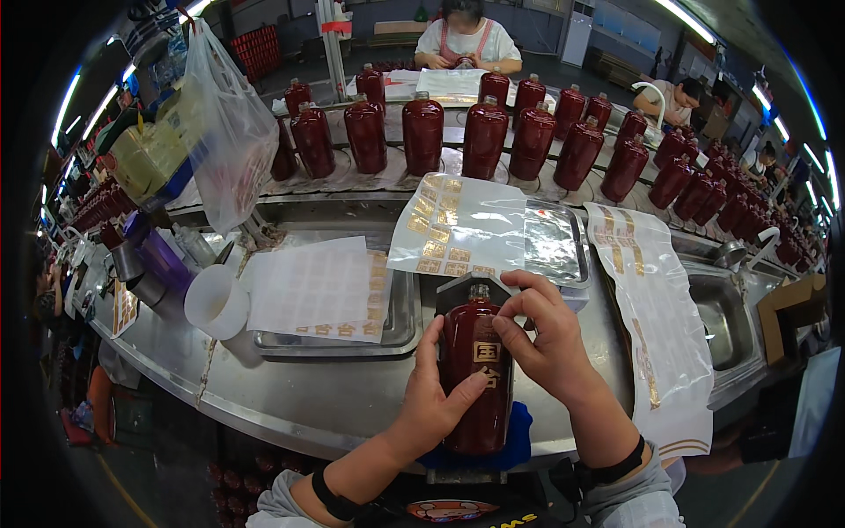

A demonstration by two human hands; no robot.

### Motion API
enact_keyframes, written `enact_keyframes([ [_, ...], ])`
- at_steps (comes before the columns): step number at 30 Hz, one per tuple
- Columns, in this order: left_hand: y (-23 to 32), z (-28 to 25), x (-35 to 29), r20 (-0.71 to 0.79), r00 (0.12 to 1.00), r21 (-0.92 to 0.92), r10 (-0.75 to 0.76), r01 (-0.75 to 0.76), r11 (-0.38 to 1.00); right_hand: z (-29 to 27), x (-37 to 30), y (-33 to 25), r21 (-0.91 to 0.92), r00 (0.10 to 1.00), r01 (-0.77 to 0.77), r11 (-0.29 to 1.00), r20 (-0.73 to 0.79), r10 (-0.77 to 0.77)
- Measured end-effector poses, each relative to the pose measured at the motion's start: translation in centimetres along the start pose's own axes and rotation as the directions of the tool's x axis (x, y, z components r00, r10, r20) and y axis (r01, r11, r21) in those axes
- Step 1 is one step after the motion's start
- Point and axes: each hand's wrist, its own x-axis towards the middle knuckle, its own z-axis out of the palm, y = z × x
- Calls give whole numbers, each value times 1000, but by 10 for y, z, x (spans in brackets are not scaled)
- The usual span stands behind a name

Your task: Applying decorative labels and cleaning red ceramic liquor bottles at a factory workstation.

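Note:
A dark red glass bottle with a clear neck leans in front of me, two gold characters on its front. My left hand grips its left side, the thumb lying over the lower gold character. At the bottle's upper right, my right hand has thumb and forefinger pinched close against the glass beside the upper character. Whatever may be between those fingertips is too small to make out. Blue cloth shows under the bottle's base, and a dark grey holder stands behind its neck.
Metal trays bear sheets of gold decals; a long decal sheet lies at right beside a sink. A white cup and plastic bag are left. Red bottles line the conveyor; co-workers sit beyond.

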Motion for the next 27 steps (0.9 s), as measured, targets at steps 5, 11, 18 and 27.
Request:
enact_keyframes([
  [5,-1,0,0,-10,1000,-17,2,-2,1000,1,2,3,-2,999,-31,1000,31,31],
  [11,-1,0,-1,-23,999,28,49,-48,998,-3,4,6,53,997,-55,997,63,52],
  [18,0,-3,-2,6,1000,-39,7,-6,999,-2,6,7,8,994,-13,1000,106,12],
  [27,0,-6,-3,10,998,-199,-63,64,978,-6,13,-1,47,992,2,999,125,-8],
])
